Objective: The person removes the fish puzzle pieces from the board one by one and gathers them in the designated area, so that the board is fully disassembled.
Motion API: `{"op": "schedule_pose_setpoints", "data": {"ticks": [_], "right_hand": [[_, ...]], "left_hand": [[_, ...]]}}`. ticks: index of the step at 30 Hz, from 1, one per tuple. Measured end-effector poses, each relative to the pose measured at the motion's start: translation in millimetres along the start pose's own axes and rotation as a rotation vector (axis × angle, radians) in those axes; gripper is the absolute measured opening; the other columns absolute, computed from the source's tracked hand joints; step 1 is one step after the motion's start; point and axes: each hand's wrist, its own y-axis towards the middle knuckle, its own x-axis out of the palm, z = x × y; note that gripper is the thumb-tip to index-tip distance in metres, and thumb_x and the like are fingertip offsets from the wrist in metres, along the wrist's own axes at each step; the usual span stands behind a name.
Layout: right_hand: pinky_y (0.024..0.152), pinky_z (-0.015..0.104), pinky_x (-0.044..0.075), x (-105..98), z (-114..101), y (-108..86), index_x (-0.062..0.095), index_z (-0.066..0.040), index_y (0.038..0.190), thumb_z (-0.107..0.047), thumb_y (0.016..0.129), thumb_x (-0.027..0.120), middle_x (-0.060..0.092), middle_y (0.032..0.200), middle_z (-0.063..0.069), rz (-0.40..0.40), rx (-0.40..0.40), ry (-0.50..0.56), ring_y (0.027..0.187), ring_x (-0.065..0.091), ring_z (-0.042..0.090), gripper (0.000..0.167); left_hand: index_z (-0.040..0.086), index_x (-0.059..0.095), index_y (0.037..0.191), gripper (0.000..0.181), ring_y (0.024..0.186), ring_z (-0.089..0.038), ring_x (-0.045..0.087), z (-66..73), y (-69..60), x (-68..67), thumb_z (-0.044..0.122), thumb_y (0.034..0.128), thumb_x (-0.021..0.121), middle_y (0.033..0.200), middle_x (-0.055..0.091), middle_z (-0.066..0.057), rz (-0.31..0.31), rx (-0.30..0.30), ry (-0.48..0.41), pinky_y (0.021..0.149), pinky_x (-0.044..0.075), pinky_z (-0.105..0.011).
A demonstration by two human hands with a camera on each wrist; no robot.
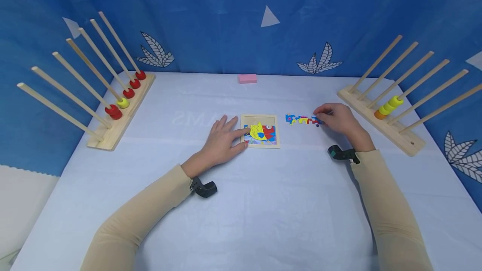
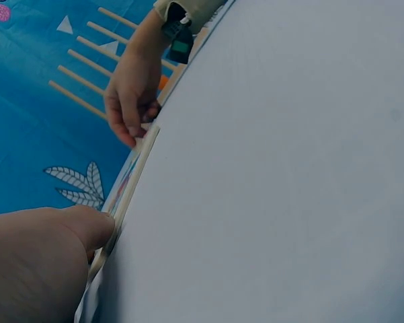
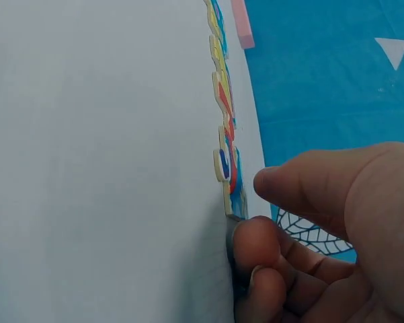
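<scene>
- A table (image 1: 241,208) under a smooth, pale white covering, with faint reversed lettering left of centre.
- Near its middle, a square wooden puzzle tray (image 1: 278,135), lying flat.
- Just right of that, apart from it, a row of colourful puzzle pieces (image 1: 303,119).
- At the far edge, a pink block (image 1: 247,79).
- Towards the left edge, a beaded peg stand (image 1: 129,110), set slantwise.
- Towards the right edge, a second stand (image 1: 395,133), also slantwise.

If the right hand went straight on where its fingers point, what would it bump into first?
Probably the row of puzzle pieces. The fingers of the right hand point at its nearest end. They may even be touching it; that tiny gap is hard to judge.
</scene>
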Motion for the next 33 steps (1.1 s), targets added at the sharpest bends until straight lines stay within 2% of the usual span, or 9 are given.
{"op": "schedule_pose_setpoints", "data": {"ticks": [6, 10, 14, 18, 23, 33], "right_hand": [[0.072, 0.026, 0.049, -2, 3, -1.9, 0.064, -0.004, 0.13, -0.019, 0.101, 0.058, 0.064, 0.119, 0.023, 0.012, -0.01, 0.02, 0.089, 0.061, 0.028, 0.033], [0.07, 0.026, 0.048, -4, 1, -5.3, 0.063, -0.004, 0.133, -0.021, 0.101, 0.06, 0.063, 0.115, 0.022, 0.077, -0.023, 0.052, 0.081, 0.062, 0.025, 0.035], [0.066, 0.022, 0.048, -6, -8, -10.4, 0.062, -0.006, 0.134, -0.022, 0.102, 0.059, 0.063, 0.116, 0.02, 0.162, -0.05, 0.093, 0.078, 0.063, 0.027, 0.036], [0.065, 0.016, 0.047, -3, -25, -13.6, 0.063, -0.006, 0.133, -0.02, 0.101, 0.06, 0.066, 0.118, 0.021, 0.191, -0.1, 0.13, 0.083, 0.064, 0.032, 0.035], [0.065, 0.023, 0.048, 9, -51, -10.5, 0.065, -0.007, 0.131, -0.018, 0.099, 0.064, 0.068, 0.118, 0.022, 0.15, -0.174, 0.115, 0.087, 0.06, 0.031, 0.035], [0.072, 0.031, 0.051, 34, -108, -0.3, 0.065, -0.007, 0.131, -0.017, 0.096, 0.066, 0.07, 0.114, 0.015, 0.005, -0.299, 0.072, 0.088, 0.059, 0.029, 0.036]], "left_hand": [[0.022, 0.06, 0.145, 0.052, 0.155, -0.048, 0.021, 1.4, 0.1, 0.3, 0.037, 0.0956, 0.062, 0.163, 0.038, -0.019, -0.002, 0.0, 0.0, 0.124, 0.016, -0.067], [0.022, 0.06, 0.145, 0.051, 0.155, -0.048, 0.02, 2.2, 0.2, 0.6, 0.037, 0.096, 0.062, 0.163, 0.038, -0.019, -0.006, 0.0, -0.003, 0.124, 0.016, -0.067], [0.023, 0.059, 0.146, 0.051, 0.156, -0.048, 0.019, 3.1, 0.0, -0.5, 0.038, 0.0965, 0.062, 0.164, 0.036, -0.019, -0.018, -0.004, -0.003, 0.125, 0.015, -0.066], [0.022, 0.059, 0.146, 0.052, 0.156, -0.047, 0.018, 3.1, -1.2, -2.9, 0.037, 0.0964, 0.062, 0.164, 0.035, -0.019, -0.016, -0.014, -0.007, 0.125, 0.015, -0.066], [0.022, 0.059, 0.145, 0.051, 0.156, -0.047, 0.018, 1.3, -2.0, -4.3, 0.038, 0.0966, 0.062, 0.164, 0.035, -0.019, -0.004, -0.016, -0.012, 0.125, 0.014, -0.067], [0.022, 0.059, 0.145, 0.051, 0.156, -0.048, 0.019, 1.4, -0.4, -2.1, 0.039, 0.0968, 0.062, 0.164, 0.036, -0.019, -0.014, -0.007, -0.003, 0.124, 0.016, -0.067]]}}
